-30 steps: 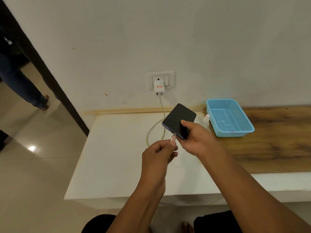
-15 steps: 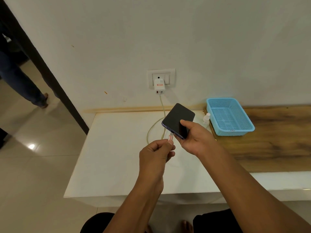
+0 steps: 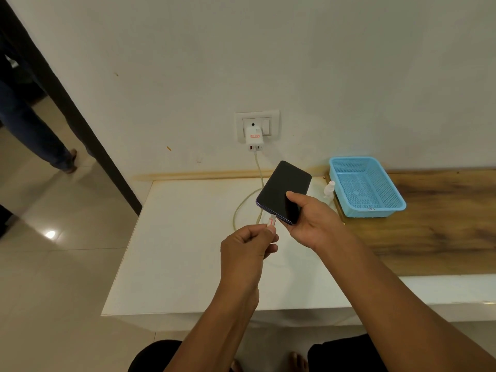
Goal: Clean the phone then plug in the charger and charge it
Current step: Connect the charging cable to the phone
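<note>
My right hand (image 3: 314, 221) grips the dark phone (image 3: 284, 190) above the white counter (image 3: 174, 251). My left hand (image 3: 248, 248) pinches the cable plug (image 3: 272, 220) at its port. Next, I judge: align and push in.

Counted: one phone (image 3: 284, 191), one charger (image 3: 253, 138), one cable (image 3: 245, 202), one basket (image 3: 367, 208), one bottle (image 3: 330, 188), two hands (image 3: 248, 251) (image 3: 312, 222).

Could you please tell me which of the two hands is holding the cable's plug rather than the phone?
The left hand pinches the plug at the phone's lower edge; the right hand grips the phone.
</note>
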`<act>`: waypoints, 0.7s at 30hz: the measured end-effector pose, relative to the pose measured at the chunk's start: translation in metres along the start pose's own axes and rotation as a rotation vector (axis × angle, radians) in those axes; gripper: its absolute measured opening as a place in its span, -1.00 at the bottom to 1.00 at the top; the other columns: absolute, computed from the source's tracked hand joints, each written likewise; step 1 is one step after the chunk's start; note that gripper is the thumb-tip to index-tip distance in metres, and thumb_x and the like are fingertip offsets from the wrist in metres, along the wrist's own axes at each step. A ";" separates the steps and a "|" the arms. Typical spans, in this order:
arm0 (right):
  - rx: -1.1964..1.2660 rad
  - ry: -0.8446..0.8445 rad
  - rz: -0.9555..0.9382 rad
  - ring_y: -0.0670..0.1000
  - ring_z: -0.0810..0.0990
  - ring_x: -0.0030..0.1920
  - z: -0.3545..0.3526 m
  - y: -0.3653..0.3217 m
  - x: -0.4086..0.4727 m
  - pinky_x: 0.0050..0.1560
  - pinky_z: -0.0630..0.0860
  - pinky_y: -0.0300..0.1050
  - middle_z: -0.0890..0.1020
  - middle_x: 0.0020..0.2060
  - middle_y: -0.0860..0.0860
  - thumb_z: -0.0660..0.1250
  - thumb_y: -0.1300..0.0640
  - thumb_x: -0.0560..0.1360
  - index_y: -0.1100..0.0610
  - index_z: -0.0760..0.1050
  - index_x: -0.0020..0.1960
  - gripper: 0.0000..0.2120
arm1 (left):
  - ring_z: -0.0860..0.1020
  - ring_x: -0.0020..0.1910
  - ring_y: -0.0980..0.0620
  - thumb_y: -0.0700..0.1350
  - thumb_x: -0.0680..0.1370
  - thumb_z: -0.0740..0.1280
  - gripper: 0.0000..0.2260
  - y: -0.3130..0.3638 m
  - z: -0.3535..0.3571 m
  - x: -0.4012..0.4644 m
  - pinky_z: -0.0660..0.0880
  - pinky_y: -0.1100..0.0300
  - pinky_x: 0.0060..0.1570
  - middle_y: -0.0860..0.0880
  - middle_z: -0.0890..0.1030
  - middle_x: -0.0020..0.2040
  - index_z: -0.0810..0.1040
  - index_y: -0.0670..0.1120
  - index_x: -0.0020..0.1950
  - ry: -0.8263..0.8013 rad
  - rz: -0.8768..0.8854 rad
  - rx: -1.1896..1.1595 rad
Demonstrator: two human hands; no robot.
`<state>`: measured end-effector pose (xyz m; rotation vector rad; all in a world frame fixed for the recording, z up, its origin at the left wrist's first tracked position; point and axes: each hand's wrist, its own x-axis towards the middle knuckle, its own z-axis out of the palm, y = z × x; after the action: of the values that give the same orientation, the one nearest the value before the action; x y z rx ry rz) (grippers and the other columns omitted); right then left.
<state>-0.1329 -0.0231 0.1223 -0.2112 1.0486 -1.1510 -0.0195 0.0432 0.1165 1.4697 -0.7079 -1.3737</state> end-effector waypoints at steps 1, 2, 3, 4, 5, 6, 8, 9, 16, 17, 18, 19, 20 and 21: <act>-0.009 -0.004 -0.007 0.18 0.56 0.13 0.000 0.000 0.000 -0.04 0.57 -0.03 0.55 0.17 0.20 0.25 0.24 0.55 0.15 0.33 0.26 -0.70 | 0.65 -0.24 0.02 -0.14 0.50 0.40 -0.87 0.000 0.000 0.000 0.57 0.26 -0.18 -0.04 0.69 -0.21 0.64 0.01 -0.24 0.001 -0.002 -0.003; -0.024 -0.010 -0.017 0.18 0.56 0.14 0.000 0.000 0.000 -0.04 0.57 -0.03 0.55 0.17 0.20 0.25 0.24 0.55 0.14 0.33 0.27 -0.69 | 0.65 -0.23 0.01 -0.15 0.50 0.40 -0.88 0.000 -0.001 0.000 0.57 0.25 -0.17 -0.04 0.69 -0.21 0.64 0.00 -0.24 0.002 -0.005 -0.003; -0.048 -0.020 -0.031 0.18 0.55 0.14 0.000 0.000 0.001 -0.05 0.57 -0.03 0.55 0.17 0.19 0.24 0.24 0.55 0.14 0.33 0.29 -0.68 | 0.65 -0.23 0.01 -0.15 0.50 0.40 -0.88 0.000 -0.001 0.000 0.57 0.25 -0.17 -0.05 0.69 -0.20 0.64 0.00 -0.24 0.004 -0.007 0.000; -0.075 -0.032 -0.049 0.17 0.55 0.13 -0.001 0.000 0.002 -0.05 0.58 -0.03 0.54 0.17 0.19 0.24 0.24 0.56 0.14 0.33 0.30 -0.68 | 0.65 -0.23 0.00 -0.15 0.49 0.40 -0.88 0.000 -0.001 -0.001 0.57 0.25 -0.17 -0.05 0.69 -0.21 0.64 0.00 -0.24 0.006 -0.012 0.001; -0.104 -0.045 -0.068 0.16 0.55 0.12 -0.001 0.000 0.003 -0.05 0.58 -0.03 0.55 0.17 0.18 0.23 0.24 0.56 0.14 0.33 0.30 -0.68 | 0.65 -0.23 0.00 -0.16 0.49 0.41 -0.87 -0.001 -0.001 -0.001 0.57 0.25 -0.17 -0.05 0.69 -0.22 0.64 -0.01 -0.25 0.008 -0.019 0.000; -0.131 -0.060 -0.086 0.16 0.56 0.12 -0.002 0.000 0.003 -0.05 0.59 -0.03 0.55 0.16 0.17 0.22 0.24 0.56 0.13 0.34 0.31 -0.68 | 0.65 -0.24 0.00 -0.17 0.49 0.41 -0.87 -0.001 -0.001 -0.001 0.57 0.25 -0.18 -0.06 0.69 -0.22 0.65 -0.01 -0.26 0.009 -0.029 -0.005; -0.185 -0.077 -0.125 0.14 0.56 0.10 -0.002 -0.001 0.005 -0.04 0.59 -0.03 0.55 0.17 0.15 0.22 0.22 0.57 0.12 0.35 0.31 -0.68 | 0.65 -0.26 0.00 -0.18 0.48 0.41 -0.87 -0.001 0.000 -0.001 0.57 0.24 -0.18 -0.06 0.70 -0.24 0.65 -0.03 -0.27 0.009 -0.053 -0.020; -0.216 -0.081 -0.146 0.13 0.57 0.10 -0.003 -0.001 0.005 -0.03 0.59 -0.02 0.55 0.17 0.15 0.22 0.21 0.57 0.12 0.34 0.32 -0.68 | 0.65 -0.27 0.00 -0.18 0.48 0.41 -0.87 -0.001 0.000 -0.001 0.58 0.23 -0.17 -0.07 0.70 -0.26 0.65 -0.05 -0.26 0.010 -0.067 -0.029; -0.362 -0.087 -0.233 0.14 0.57 0.10 -0.002 0.001 0.005 -0.07 0.60 -0.03 0.53 0.18 0.14 0.24 0.20 0.55 0.10 0.32 0.32 -0.66 | 0.65 -0.29 -0.02 -0.22 0.48 0.42 -0.89 -0.004 0.002 -0.002 0.59 0.18 -0.12 -0.09 0.70 -0.30 0.67 -0.13 -0.24 0.009 -0.144 -0.121; -0.372 -0.088 -0.238 0.14 0.56 0.12 -0.002 0.002 0.005 -0.06 0.60 -0.03 0.52 0.19 0.15 0.24 0.21 0.55 0.11 0.32 0.33 -0.64 | 0.64 -0.30 -0.02 -0.22 0.48 0.42 -0.90 -0.005 0.002 -0.002 0.59 0.18 -0.11 -0.10 0.70 -0.30 0.67 -0.14 -0.24 0.010 -0.148 -0.132; -0.378 -0.093 -0.240 0.14 0.56 0.12 -0.002 0.003 0.005 -0.06 0.60 -0.03 0.52 0.20 0.15 0.24 0.21 0.55 0.11 0.32 0.34 -0.63 | 0.64 -0.30 -0.02 -0.22 0.48 0.42 -0.90 -0.005 0.002 -0.002 0.59 0.17 -0.11 -0.11 0.70 -0.30 0.67 -0.14 -0.23 0.013 -0.152 -0.141; -0.379 -0.097 -0.240 0.14 0.56 0.12 -0.002 0.004 0.005 -0.06 0.60 -0.03 0.52 0.21 0.15 0.24 0.21 0.55 0.12 0.31 0.35 -0.62 | 0.65 -0.30 -0.02 -0.22 0.48 0.41 -0.90 -0.006 0.003 -0.002 0.59 0.18 -0.11 -0.12 0.70 -0.29 0.67 -0.15 -0.23 0.015 -0.155 -0.145; -0.375 -0.101 -0.237 0.13 0.56 0.11 -0.003 0.005 0.005 -0.07 0.60 -0.04 0.52 0.21 0.16 0.24 0.21 0.55 0.12 0.31 0.36 -0.62 | 0.65 -0.30 -0.02 -0.22 0.48 0.41 -0.91 -0.007 0.003 -0.002 0.59 0.18 -0.11 -0.12 0.70 -0.28 0.67 -0.15 -0.22 0.018 -0.156 -0.146; -0.370 -0.106 -0.235 0.12 0.57 0.09 -0.003 0.006 0.005 -0.09 0.61 -0.05 0.52 0.21 0.16 0.24 0.21 0.56 0.12 0.31 0.36 -0.62 | 0.65 -0.29 -0.02 -0.22 0.48 0.41 -0.91 -0.009 0.003 -0.002 0.59 0.18 -0.11 -0.12 0.70 -0.27 0.67 -0.14 -0.22 0.022 -0.158 -0.144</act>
<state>-0.1313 -0.0231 0.1137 -0.6957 1.1578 -1.1331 -0.0245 0.0473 0.1096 1.4483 -0.4767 -1.4944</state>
